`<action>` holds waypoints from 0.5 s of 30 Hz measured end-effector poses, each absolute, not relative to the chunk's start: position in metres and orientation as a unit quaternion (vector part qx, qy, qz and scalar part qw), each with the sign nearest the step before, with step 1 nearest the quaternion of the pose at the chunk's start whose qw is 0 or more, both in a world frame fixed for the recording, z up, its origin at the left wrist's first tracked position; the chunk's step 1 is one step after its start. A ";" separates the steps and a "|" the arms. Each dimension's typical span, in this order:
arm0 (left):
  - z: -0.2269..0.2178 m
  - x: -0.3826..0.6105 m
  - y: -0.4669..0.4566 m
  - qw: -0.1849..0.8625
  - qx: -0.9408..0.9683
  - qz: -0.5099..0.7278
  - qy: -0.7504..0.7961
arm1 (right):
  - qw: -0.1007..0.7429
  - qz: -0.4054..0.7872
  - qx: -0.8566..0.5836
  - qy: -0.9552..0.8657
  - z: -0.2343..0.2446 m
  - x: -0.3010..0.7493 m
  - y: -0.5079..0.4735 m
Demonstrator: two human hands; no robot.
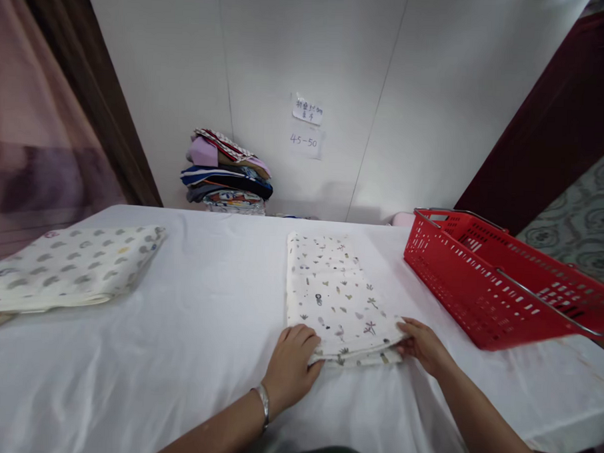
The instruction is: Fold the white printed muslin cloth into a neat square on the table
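A white cloth (336, 295) with small printed plants and animals lies folded into a long rectangle before me. My left hand (293, 366) grips its near left corner, fingers on top and thumb at the near edge. At the near right corner, my right hand (421, 345) pinches the layers between thumb and fingers. The near edge shows more than one layer, slightly apart. A silver bracelet (263, 405) circles my left wrist.
A red plastic basket (479, 294) with metal handles stands at the right. Another folded cloth (75, 260) with grey prints lies on the left of the white-covered table (219, 283). Behind the table, a stack of folded fabrics (229, 176) rests against the wall, near paper notes (305, 143).
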State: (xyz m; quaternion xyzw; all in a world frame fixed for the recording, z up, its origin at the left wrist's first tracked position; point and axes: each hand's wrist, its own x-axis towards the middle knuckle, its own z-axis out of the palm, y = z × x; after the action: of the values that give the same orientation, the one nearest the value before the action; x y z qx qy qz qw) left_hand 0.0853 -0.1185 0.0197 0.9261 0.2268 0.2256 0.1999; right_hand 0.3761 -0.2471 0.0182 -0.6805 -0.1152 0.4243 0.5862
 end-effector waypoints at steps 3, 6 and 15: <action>0.018 0.088 -0.118 0.207 0.924 0.220 0.234 | 0.604 0.429 -0.657 -0.141 0.037 0.378 -0.238; 0.018 0.092 -0.118 0.210 0.926 0.205 0.239 | 0.645 0.400 -0.625 -0.180 0.065 0.377 -0.229; 0.017 0.095 -0.115 0.164 0.928 0.166 0.290 | 0.621 0.406 -0.642 -0.191 0.080 0.367 -0.234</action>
State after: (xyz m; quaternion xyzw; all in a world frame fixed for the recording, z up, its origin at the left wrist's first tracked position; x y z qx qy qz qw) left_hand 0.0952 -0.1148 0.0167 0.9282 0.2897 0.1660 0.1642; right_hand 0.3671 -0.2342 0.0800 -0.6422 -0.1914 0.4061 0.6213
